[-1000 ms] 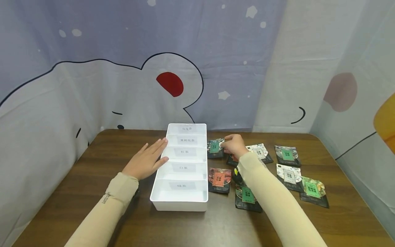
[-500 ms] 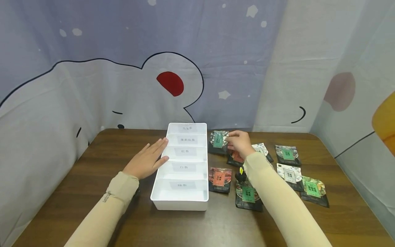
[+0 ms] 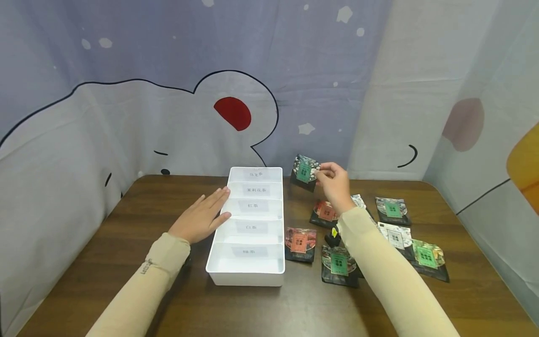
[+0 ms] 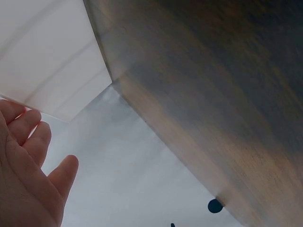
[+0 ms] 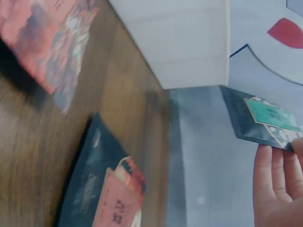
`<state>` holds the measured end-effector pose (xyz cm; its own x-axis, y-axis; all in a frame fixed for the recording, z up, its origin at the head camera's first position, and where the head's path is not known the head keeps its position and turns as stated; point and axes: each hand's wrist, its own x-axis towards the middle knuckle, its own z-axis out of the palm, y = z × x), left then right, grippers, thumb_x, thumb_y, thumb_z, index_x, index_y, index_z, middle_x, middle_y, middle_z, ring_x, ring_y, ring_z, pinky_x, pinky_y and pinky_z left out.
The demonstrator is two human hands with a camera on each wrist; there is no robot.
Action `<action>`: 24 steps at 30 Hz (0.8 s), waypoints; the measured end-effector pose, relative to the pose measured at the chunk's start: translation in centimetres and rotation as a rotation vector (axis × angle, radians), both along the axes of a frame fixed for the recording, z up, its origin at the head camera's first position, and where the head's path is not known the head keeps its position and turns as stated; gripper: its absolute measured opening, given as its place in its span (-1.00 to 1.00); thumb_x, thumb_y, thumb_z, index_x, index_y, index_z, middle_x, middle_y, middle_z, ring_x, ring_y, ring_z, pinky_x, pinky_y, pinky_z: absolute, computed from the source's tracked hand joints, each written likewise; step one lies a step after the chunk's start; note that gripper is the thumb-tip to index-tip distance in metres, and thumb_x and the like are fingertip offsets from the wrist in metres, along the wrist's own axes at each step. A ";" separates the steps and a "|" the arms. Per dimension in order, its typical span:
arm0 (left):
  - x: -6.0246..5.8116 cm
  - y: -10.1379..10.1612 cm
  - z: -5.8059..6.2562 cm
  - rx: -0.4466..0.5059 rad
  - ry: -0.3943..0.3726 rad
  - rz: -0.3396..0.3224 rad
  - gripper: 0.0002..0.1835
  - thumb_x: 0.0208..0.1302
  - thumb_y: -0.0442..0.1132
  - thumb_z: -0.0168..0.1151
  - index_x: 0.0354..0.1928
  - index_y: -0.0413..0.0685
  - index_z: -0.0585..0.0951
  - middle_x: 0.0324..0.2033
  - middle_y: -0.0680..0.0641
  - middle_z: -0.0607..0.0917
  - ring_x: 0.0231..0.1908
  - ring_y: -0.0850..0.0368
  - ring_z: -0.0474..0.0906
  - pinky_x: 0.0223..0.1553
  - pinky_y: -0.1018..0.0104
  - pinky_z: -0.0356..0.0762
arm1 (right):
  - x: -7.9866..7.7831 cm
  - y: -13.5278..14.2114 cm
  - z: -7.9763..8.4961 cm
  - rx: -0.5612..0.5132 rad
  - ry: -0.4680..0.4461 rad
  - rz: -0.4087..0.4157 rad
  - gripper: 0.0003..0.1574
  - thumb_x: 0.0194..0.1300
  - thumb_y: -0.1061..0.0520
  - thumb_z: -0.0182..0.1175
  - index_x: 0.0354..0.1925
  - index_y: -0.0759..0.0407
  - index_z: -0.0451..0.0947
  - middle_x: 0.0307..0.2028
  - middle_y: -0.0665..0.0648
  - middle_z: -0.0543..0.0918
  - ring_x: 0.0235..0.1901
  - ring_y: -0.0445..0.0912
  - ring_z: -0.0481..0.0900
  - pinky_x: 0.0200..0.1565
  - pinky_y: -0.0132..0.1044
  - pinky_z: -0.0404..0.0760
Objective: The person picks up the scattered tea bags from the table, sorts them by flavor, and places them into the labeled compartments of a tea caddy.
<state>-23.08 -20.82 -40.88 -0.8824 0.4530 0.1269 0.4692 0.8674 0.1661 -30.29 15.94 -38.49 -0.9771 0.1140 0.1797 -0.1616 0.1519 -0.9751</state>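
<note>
A dark tea packet with a green label (image 3: pixel 304 172) is up off the table, pinched at its right edge between the thumb and fingers of my right hand (image 3: pixel 336 186). In the right wrist view this packet (image 5: pixel 260 118) hangs tilted beside the box's far end. My left hand (image 3: pixel 202 215) lies with straight fingers along the left rim of a long white box (image 3: pixel 248 280), fingertips touching it. The box has several compartments in a row, each with a paper label in Chinese. In the left wrist view the left hand (image 4: pixel 33 165) touches the box wall (image 4: pixel 61 61).
Right of the box lie red-label packets (image 3: pixel 300 244) (image 3: pixel 325 213), green-label packets (image 3: pixel 339 266) (image 3: pixel 392 209), a white-label packet (image 3: pixel 396 239) and a light-green one (image 3: pixel 428 260). A patterned curtain (image 3: pixel 311 93) hangs behind the wooden table (image 3: pixel 105 262).
My right hand has lifted the green-label packet from the table, up and slightly right. The left hand has stayed on the box rim.
</note>
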 end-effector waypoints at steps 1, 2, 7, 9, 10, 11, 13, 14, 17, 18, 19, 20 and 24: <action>0.0 0.0 0.0 -0.002 0.001 0.000 -0.22 0.57 0.18 -0.14 0.61 -0.14 0.04 0.59 -0.10 0.06 0.56 -0.08 -0.01 0.54 -0.11 -0.10 | 0.1 -0.1 0.1 -0.005 0.017 0.003 -0.69 0.47 0.25 0.18 0.08 0.41 0.50 -0.07 0.28 0.66 -0.23 -0.15 0.63 -0.05 -0.20 0.72; 0.0 0.0 0.0 -0.003 0.002 -0.001 -0.22 0.57 0.18 -0.14 0.60 -0.14 0.04 0.59 -0.10 0.06 0.56 -0.08 -0.01 0.54 -0.11 -0.10 | 0.1 -0.2 0.3 -0.012 0.034 0.006 -0.69 0.46 0.25 0.18 0.08 0.42 0.50 -0.06 0.29 0.66 -0.23 -0.15 0.63 -0.03 -0.18 0.72; -0.1 -0.1 -0.1 -0.006 0.008 -0.008 -0.22 0.57 0.17 -0.13 0.60 -0.14 0.04 0.58 -0.11 0.07 0.56 -0.09 0.01 0.54 -0.12 -0.10 | 0.7 -1.1 0.9 -0.055 0.088 0.047 -0.68 0.46 0.26 0.20 0.09 0.43 0.48 -0.03 0.36 0.65 -0.23 -0.14 0.65 -0.03 -0.19 0.72; -0.1 -0.1 -0.1 -0.008 0.013 -0.008 -0.22 0.57 0.17 -0.13 0.60 -0.14 0.05 0.58 -0.11 0.07 0.55 -0.10 0.01 0.54 -0.12 -0.09 | 0.9 -1.7 1.2 -0.074 0.102 0.070 -0.69 0.45 0.27 0.21 0.08 0.43 0.48 -0.05 0.37 0.65 -0.24 -0.14 0.66 -0.06 -0.24 0.72; -0.1 -0.1 -0.1 -0.009 0.015 -0.008 -0.22 0.57 0.17 -0.12 0.60 -0.14 0.05 0.58 -0.10 0.08 0.55 -0.09 0.02 0.54 -0.12 -0.09 | 1.0 -2.0 1.3 -0.082 0.107 0.082 -0.69 0.44 0.28 0.22 0.07 0.43 0.48 -0.07 0.37 0.65 -0.25 -0.14 0.67 -0.07 -0.26 0.72; -0.1 -0.1 -0.1 -0.009 0.018 -0.008 -0.22 0.57 0.17 -0.12 0.60 -0.14 0.05 0.58 -0.10 0.08 0.55 -0.09 0.02 0.54 -0.12 -0.09 | 1.1 -2.3 1.3 -0.087 0.111 0.093 -0.70 0.44 0.28 0.22 0.06 0.43 0.49 -0.09 0.35 0.65 -0.26 -0.14 0.67 -0.08 -0.29 0.73; -0.2 -0.1 -0.2 -0.010 0.021 -0.006 -0.22 0.57 0.18 -0.13 0.60 -0.13 0.05 0.58 -0.10 0.08 0.55 -0.08 0.02 0.54 -0.11 -0.08 | 1.3 -2.9 1.4 -0.101 0.118 0.113 -0.72 0.43 0.30 0.23 0.04 0.42 0.49 -0.13 0.32 0.66 -0.27 -0.12 0.69 -0.08 -0.25 0.74; -0.2 -0.1 -0.2 -0.010 0.021 -0.005 -0.22 0.57 0.18 -0.13 0.60 -0.13 0.05 0.58 -0.10 0.08 0.56 -0.08 0.01 0.54 -0.11 -0.08 | 1.3 -3.2 1.3 -0.105 0.117 0.122 -0.73 0.42 0.30 0.24 0.03 0.42 0.50 -0.15 0.29 0.66 -0.28 -0.12 0.70 -0.07 -0.22 0.74; -0.2 0.0 -0.3 -0.005 0.022 -0.006 -0.23 0.57 0.18 -0.15 0.60 -0.13 0.06 0.58 -0.10 0.08 0.55 -0.08 0.02 0.53 -0.13 -0.06 | 1.4 -4.1 1.2 -0.108 0.114 0.154 -0.75 0.41 0.31 0.24 0.01 0.40 0.50 -0.20 0.21 0.67 -0.28 -0.11 0.70 -0.03 -0.11 0.73; -0.1 0.0 -0.3 -0.002 0.021 -0.006 -0.23 0.57 0.18 -0.15 0.60 -0.13 0.06 0.58 -0.11 0.09 0.55 -0.08 0.02 0.53 -0.14 -0.05 | 1.4 -4.3 1.1 -0.112 0.116 0.164 -0.76 0.41 0.32 0.24 0.00 0.40 0.51 -0.22 0.18 0.67 -0.28 -0.10 0.70 -0.02 -0.06 0.72; -0.1 0.0 -0.3 -0.001 0.022 -0.007 -0.23 0.57 0.18 -0.15 0.60 -0.14 0.06 0.58 -0.11 0.09 0.55 -0.09 0.02 0.53 -0.15 -0.04 | 1.4 -4.6 1.0 -0.113 0.119 0.175 -0.76 0.40 0.33 0.25 -0.01 0.41 0.51 -0.23 0.17 0.66 -0.30 -0.09 0.70 0.00 0.00 0.71; -0.1 0.0 -0.3 0.000 0.020 -0.006 -0.23 0.57 0.18 -0.15 0.60 -0.14 0.06 0.58 -0.11 0.09 0.55 -0.09 0.02 0.53 -0.15 -0.04 | 1.4 -4.9 1.0 -0.114 0.126 0.187 -0.77 0.40 0.34 0.24 -0.01 0.42 0.51 -0.25 0.16 0.66 -0.30 -0.10 0.70 0.00 0.04 0.70; -0.1 0.0 -0.3 -0.004 0.024 0.000 -0.24 0.58 0.17 -0.17 0.60 -0.14 0.07 0.58 -0.11 0.09 0.55 -0.09 0.03 0.53 -0.14 -0.04 | 1.4 -5.9 0.7 -0.110 0.150 0.236 -0.79 0.40 0.37 0.22 -0.04 0.45 0.50 -0.28 0.16 0.63 -0.32 -0.09 0.69 0.01 0.13 0.67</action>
